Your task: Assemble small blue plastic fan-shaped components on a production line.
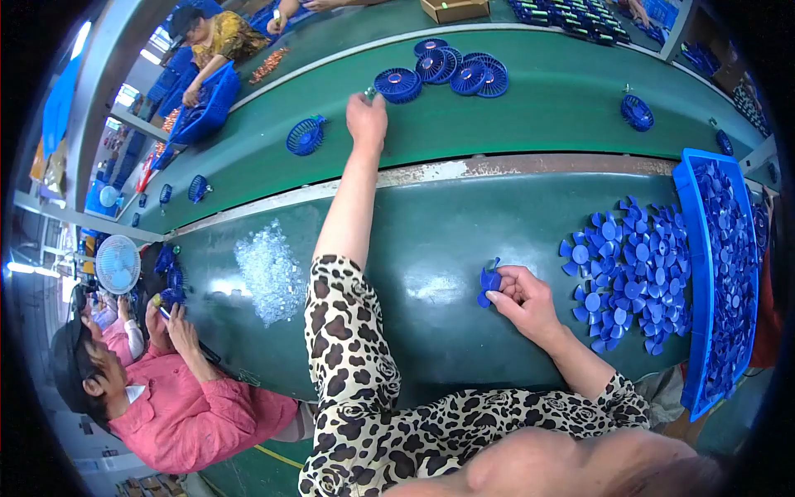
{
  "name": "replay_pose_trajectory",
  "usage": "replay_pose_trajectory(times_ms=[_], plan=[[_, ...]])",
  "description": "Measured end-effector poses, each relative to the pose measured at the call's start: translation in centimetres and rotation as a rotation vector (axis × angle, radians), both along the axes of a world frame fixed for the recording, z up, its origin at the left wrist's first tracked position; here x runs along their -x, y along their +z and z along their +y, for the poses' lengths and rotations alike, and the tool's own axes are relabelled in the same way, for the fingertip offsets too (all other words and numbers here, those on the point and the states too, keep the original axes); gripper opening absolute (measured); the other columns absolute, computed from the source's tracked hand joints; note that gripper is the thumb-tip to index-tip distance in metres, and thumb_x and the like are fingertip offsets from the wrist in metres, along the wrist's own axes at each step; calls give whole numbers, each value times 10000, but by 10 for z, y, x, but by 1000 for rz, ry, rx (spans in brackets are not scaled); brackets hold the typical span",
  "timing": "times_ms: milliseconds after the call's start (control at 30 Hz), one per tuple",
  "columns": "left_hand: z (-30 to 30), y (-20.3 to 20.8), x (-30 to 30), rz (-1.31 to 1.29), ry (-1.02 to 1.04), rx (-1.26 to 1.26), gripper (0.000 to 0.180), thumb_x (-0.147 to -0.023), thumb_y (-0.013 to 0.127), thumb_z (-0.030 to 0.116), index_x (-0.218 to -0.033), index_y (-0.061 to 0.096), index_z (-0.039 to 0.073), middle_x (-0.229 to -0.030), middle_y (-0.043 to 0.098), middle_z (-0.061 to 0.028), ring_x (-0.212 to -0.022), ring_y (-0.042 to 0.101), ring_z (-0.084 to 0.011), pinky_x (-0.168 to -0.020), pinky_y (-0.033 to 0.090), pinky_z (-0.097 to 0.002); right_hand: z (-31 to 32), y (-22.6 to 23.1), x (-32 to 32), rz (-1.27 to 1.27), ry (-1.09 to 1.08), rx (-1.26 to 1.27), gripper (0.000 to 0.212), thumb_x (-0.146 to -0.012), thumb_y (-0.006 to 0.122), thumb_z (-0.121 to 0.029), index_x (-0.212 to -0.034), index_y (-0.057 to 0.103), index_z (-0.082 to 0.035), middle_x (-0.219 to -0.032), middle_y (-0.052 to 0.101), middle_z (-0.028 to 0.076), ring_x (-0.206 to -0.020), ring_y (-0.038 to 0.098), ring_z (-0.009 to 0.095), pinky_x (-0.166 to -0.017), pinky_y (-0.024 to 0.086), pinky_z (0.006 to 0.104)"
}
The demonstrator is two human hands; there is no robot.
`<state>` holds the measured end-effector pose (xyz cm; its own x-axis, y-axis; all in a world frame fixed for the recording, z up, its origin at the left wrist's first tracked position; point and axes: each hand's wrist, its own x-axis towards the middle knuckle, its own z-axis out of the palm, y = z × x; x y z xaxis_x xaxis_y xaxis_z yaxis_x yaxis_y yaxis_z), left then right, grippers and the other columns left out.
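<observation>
Left hand [367, 120] extended over green belt [464, 124]; blue fan cage [398, 84] lies just beyond its fingertips, to the right. Whether they grip it: cannot tell. Right hand [527, 303], well apart: thumb and fingers pinched on blue blade [485, 288], over bench [447, 340].

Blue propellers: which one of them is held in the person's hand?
The single propeller in the right hand, left of the pile; others lie in that pile or the blue tray.

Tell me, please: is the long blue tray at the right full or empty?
The tray looks full: blue fan blades cover its visible inside from end to end. How deep they lie, I cannot tell.
</observation>
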<state>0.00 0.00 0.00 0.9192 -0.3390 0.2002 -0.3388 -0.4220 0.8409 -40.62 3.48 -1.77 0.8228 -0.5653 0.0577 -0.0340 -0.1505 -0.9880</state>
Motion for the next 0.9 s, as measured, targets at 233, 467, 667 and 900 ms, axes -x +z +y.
replay_pose_trajectory(times_ms=[233,467,667,900], plan=[[-43,-5,-4,-426,-76,-270,977,-673,749,534,-1368,327,-8,-1343,412,-258,-1245,403,-412,-1000,358,-532,-2,3,-10,-11,20,-37,323,-801,715,-38,-1072,552,27,-701,554,-8,-563,464,20,-496,378,182],[-67,-5,-9,-389,-124,-414,991,-648,757,559,-1366,362,2,-1310,450,-252,-1221,432,-404,-1001,367,-523,-3,7,-8,4,36,10,333,-803,717,-48,-1085,558,25,-731,598,13,-569,496,26,-503,404,189],[-61,-10,-15,-279,47,-23,876,-655,780,487,-1282,437,-20,-1220,489,-239,-1150,461,-404,-968,390,-513,-4,9,-8,7,46,23,335,-797,719,-41,-1087,563,19,-765,619,31,-572,511,30,-505,416,190],[-43,-15,-25,-720,194,-236,630,-730,739,386,-1183,526,2,-1227,497,-221,-1150,462,-381,-944,397,-494,-3,7,-8,8,47,47,338,-791,721,-34,-1084,562,21,-773,624,38,-568,514,33,-505,416,191]])
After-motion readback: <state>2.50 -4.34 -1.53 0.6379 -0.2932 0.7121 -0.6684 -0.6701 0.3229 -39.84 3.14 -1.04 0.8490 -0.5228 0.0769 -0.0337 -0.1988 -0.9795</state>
